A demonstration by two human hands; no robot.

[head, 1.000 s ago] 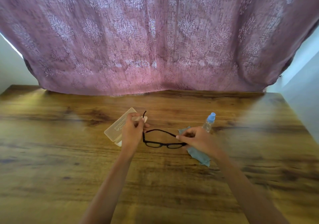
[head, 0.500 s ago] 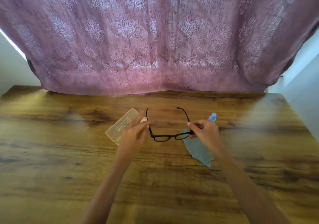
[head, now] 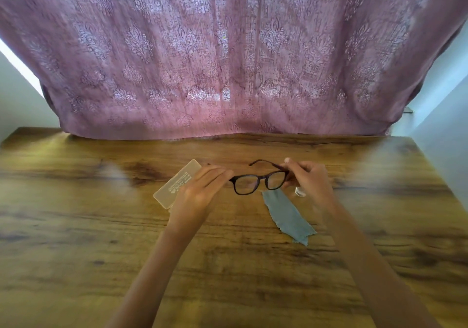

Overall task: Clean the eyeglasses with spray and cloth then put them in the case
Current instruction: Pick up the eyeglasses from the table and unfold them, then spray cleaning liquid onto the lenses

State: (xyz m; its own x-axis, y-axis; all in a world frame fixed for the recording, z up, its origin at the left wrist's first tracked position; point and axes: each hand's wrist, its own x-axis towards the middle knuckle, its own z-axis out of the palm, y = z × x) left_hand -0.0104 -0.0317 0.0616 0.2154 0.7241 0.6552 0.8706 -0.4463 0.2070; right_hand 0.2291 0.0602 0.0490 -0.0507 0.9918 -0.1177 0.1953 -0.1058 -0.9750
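Black-framed eyeglasses [head: 258, 182] hang above the wooden table [head: 76, 226], lenses facing me and temples unfolded. My left hand [head: 200, 191] pinches the frame's left end and my right hand [head: 309, 181] pinches the right end near the hinge. Under the glasses a grey-blue cloth [head: 288, 216] lies flat on the table. A translucent beige case [head: 177, 187] lies shut behind my left hand. Only the clear bottom of the spray bottle [head: 300, 191] shows below my right hand; the rest is hidden.
A mauve patterned curtain [head: 228, 62] hangs along the table's far edge. White walls [head: 443, 115] flank both sides. The table's right edge runs diagonally at the right.
Both hands have lifted the glasses off the table and turned them upright so the lenses face me. The spray bottle's blue cap is now hidden behind my right hand.
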